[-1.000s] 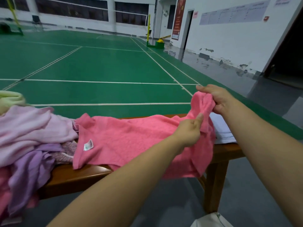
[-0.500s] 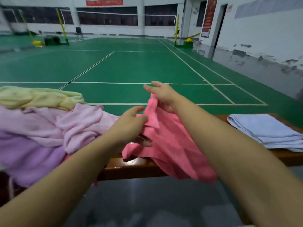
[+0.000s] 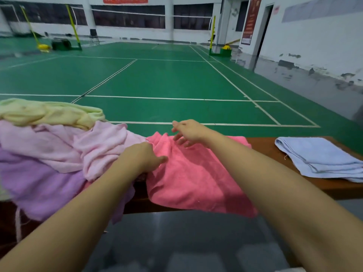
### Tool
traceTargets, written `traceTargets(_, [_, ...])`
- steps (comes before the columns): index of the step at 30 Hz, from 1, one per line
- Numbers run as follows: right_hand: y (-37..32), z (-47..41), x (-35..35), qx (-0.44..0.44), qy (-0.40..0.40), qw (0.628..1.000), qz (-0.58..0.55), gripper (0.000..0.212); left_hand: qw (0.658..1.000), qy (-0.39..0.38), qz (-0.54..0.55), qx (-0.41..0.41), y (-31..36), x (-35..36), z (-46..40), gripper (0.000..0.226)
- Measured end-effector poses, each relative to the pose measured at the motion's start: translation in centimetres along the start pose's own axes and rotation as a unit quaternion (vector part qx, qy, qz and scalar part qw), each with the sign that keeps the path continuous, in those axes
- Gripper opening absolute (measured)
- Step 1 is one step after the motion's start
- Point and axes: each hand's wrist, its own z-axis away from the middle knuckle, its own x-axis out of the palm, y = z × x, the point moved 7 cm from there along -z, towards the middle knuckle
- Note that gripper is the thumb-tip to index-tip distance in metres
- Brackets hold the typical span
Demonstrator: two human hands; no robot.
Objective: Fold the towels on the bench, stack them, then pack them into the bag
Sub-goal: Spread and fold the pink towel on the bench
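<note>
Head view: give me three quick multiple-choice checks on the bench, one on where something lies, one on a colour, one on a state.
1. Where does the folded blue towel lie?
A. on the right end of the bench
B. on the heap at the left
C. on the floor

2. What colour is the towel on top of the unfolded heap?
A. white
B. pale yellow-green
C. black

3. How is the pink towel lying?
A. rolled into a tube
B. spread on the bench, its near edge hanging over
C. packed in a bag

Answers: 1 A, it sits alone right of the pink towel. 2 B, the yellow-green towel crowns the heap. 3 B, the left hand rests on its left edge, the right hand opens above it.
</note>
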Motion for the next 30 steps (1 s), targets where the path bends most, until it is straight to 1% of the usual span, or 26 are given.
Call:
traceTargets(3, [1.7, -0.4, 0.7, 0.004, 0.002, 1.000, 0.031, 0.050, 0.999, 0.027, -0.015, -0.026, -0.6, 0.6, 0.4, 0.049])
traceTargets(5, [2.2, -0.7, 1.0, -0.017, 0.018, 0.998, 0.052, 0.052, 0.999, 0.038, -0.014, -0.010, 0.0, 0.6, 0.4, 0.045])
traceTargets(7, [2.3, -1.0, 1.2, -0.042, 0.041, 0.995, 0.081, 0.051, 0.997, 0.058, 0.053, 0.013, 0.7, 0.6, 0.2, 0.035])
traceTargets(9, [1.9, -1.0, 1.2, -0.076, 0.064, 0.991, 0.092, 0.044, 0.982, 0.076, 0.171, 0.011, 1.0, 0.7, 0.2, 0.034])
traceTargets(10, [1.7, -0.9, 1.3, -0.093, 0.071, 0.989, 0.087, 0.040, 0.966, 0.067, 0.249, 0.005, 0.9, 0.9, 0.2, 0.036])
traceTargets(11, [1.4, -0.7, 1.4, -0.105, 0.073, 0.989, 0.081, 0.039, 0.940, 0.043, 0.338, -0.010, 0.8, 1.4, 0.2, 0.035])
traceTargets(13, [1.2, -0.8, 2.0, -0.108, 0.062, 0.990, 0.073, 0.045, 0.863, -0.035, 0.501, -0.060, 0.6, 2.8, 0.7, 0.025])
traceTargets(14, [1.3, -1.0, 2.4, -0.100, 0.050, 0.991, 0.070, 0.049, 0.830, -0.063, 0.550, -0.071, 0.6, 3.2, 0.9, 0.020])
traceTargets(15, [1.4, -1.2, 2.8, -0.092, 0.038, 0.992, 0.075, 0.053, 0.818, -0.081, 0.567, -0.062, 0.8, 3.3, 1.2, 0.021])
traceTargets(16, [1.4, -1.3, 3.2, -0.085, 0.031, 0.991, 0.094, 0.056, 0.830, -0.085, 0.550, -0.036, 0.9, 3.3, 1.4, 0.027])
traceTargets(17, [1.5, -1.5, 3.5, -0.077, 0.029, 0.989, 0.120, 0.059, 0.858, -0.076, 0.508, 0.001, 0.9, 3.2, 1.5, 0.034])
traceTargets(18, [1.4, -1.6, 3.8, -0.067, 0.032, 0.987, 0.144, 0.062, 0.896, -0.057, 0.439, 0.044, 0.9, 2.9, 1.5, 0.035])
traceTargets(19, [1.3, -1.7, 4.0, -0.061, 0.036, 0.986, 0.151, 0.065, 0.925, -0.029, 0.369, 0.084, 0.9, 2.5, 1.6, 0.032])
traceTargets(20, [1.3, -1.7, 4.2, -0.059, 0.044, 0.987, 0.142, 0.067, 0.943, -0.002, 0.314, 0.109, 0.8, 2.3, 1.6, 0.027])
traceTargets(21, [1.3, -1.7, 4.3, -0.062, 0.057, 0.989, 0.120, 0.070, 0.953, 0.016, 0.280, 0.116, 0.5, 2.4, 1.5, 0.021])
traceTargets(23, [1.6, -1.4, 4.2, -0.072, 0.088, 0.991, 0.076, 0.071, 0.962, 0.043, 0.253, 0.094, -0.2, 2.6, 1.6, 0.011])
traceTargets(25, [1.7, -0.9, 3.6, -0.092, 0.133, 0.986, 0.035, 0.066, 0.972, 0.081, 0.214, 0.062, -0.9, 2.5, 2.1, 0.022])
traceTargets(27, [2.1, -0.3, 2.9, -0.102, 0.164, 0.981, -0.031, 0.052, 0.983, 0.104, 0.150, 0.036, -1.2, 2.3, 2.8, 0.031])
traceTargets(28, [2.4, -0.2, 2.7, -0.102, 0.173, 0.977, -0.067, 0.044, 0.985, 0.106, 0.133, 0.030, -1.3, 2.2, 3.0, 0.032])
traceTargets(29, [2.8, -0.2, 2.5, -0.103, 0.184, 0.973, -0.099, 0.041, 0.985, 0.106, 0.131, 0.031, -1.3, 2.1, 3.1, 0.030])
traceTargets(30, [3.1, -0.1, 2.3, -0.106, 0.194, 0.967, -0.130, 0.042, 0.984, 0.103, 0.139, 0.037, -1.3, 2.2, 3.2, 0.027])
